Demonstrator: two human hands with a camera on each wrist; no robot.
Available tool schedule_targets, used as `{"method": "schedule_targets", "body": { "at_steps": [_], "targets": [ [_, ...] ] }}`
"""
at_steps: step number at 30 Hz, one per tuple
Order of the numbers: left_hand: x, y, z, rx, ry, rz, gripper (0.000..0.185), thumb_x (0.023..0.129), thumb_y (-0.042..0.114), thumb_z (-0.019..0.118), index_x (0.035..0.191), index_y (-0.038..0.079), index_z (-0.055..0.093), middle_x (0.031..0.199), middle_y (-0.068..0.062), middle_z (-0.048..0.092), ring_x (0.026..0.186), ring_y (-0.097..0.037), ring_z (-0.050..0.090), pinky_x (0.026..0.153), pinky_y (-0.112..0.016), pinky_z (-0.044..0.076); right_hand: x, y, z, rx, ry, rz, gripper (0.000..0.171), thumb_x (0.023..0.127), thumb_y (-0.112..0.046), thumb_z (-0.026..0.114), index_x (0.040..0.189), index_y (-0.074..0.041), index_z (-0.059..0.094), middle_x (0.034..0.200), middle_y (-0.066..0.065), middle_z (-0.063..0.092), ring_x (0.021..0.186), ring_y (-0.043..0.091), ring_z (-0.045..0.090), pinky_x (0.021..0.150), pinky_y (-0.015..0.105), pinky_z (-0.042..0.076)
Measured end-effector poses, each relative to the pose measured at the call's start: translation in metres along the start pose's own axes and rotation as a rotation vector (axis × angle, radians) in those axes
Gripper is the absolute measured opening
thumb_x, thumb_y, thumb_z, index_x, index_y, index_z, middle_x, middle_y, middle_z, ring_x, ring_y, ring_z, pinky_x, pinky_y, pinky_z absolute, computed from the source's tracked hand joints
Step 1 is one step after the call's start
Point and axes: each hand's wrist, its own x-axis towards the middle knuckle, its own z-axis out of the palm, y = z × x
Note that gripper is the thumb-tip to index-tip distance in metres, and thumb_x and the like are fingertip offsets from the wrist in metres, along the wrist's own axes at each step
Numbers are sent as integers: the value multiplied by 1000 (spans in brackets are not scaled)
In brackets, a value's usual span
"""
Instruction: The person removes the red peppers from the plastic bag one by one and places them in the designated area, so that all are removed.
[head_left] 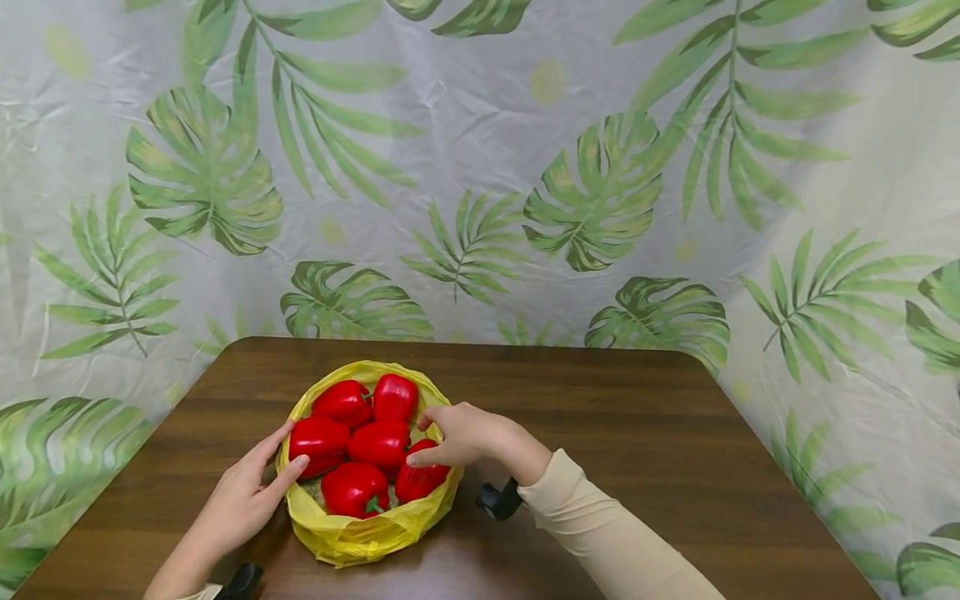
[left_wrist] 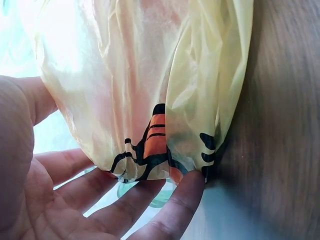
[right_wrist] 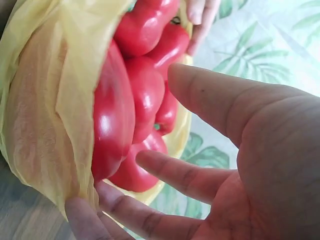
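We see a yellow bag on the table, its thin, crinkled plastic rolled open at the top, with black and orange print low on one side. Six glossy red peppers lie packed inside, touching one another: two at the back, two in the middle, two at the front. The front left one shows a green stem. The bag's rim rings them closely.
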Motion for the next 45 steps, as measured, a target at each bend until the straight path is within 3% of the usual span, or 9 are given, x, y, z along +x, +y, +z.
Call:
{"method": "schedule_targets", "body": {
  "at_steps": [5,11,18,23,31,37,45],
  "targets": [
    [-1,0,1,-1,1,3,71,110,38,62,164,-2,39,161,-35,46,142,-58,51,109,-75,46,3,0,-4,-57,-45,24,48,98,-47,77,131,-14,67,97,-4,66,96,14,58,83,30,50],
    [-1,0,1,0,3,10,71,110,38,63,163,-2,40,161,-35,46,141,-58,52,109,-75,46,8,-1,-9,-94,-86,62,38,97,-50,78,115,-18,68,88,-3,61,88,14,56,77,30,47],
    [-1,0,1,-5,1,25,71,110,37,62,163,-3,39,161,-35,47,138,-56,57,107,-73,49,17,-7,-15,-57,-154,131,36,96,-47,80,108,-16,66,88,0,57,61,16,54,65,33,57],
    [-1,-1,2,2,1,30,71,110,38,62,163,-3,39,160,-35,47,136,-56,59,106,-71,51,21,-9,-19,-30,-202,154,37,95,-43,83,108,-14,65,92,1,57,67,17,57,60,30,54],
    [-2,-2,3,-4,4,36,70,110,36,63,163,-3,40,160,-35,48,137,-56,58,106,-71,51,27,-8,-16,11,-238,167,48,93,-40,85,121,-9,63,103,4,60,77,18,60,69,38,63],
    [-2,-1,3,-6,2,37,70,110,36,63,163,-3,40,160,-35,48,139,-57,56,107,-73,50,28,-7,-14,-16,-217,166,44,90,-39,88,115,-12,65,102,4,60,75,19,62,84,47,67],
    [-3,-1,3,-8,13,44,69,109,35,64,162,-3,41,159,-35,49,137,-56,58,106,-71,51,29,-6,-14,-11,-232,157,38,90,-36,88,111,-14,65,100,3,60,73,17,59,83,44,67]
  ]
}}
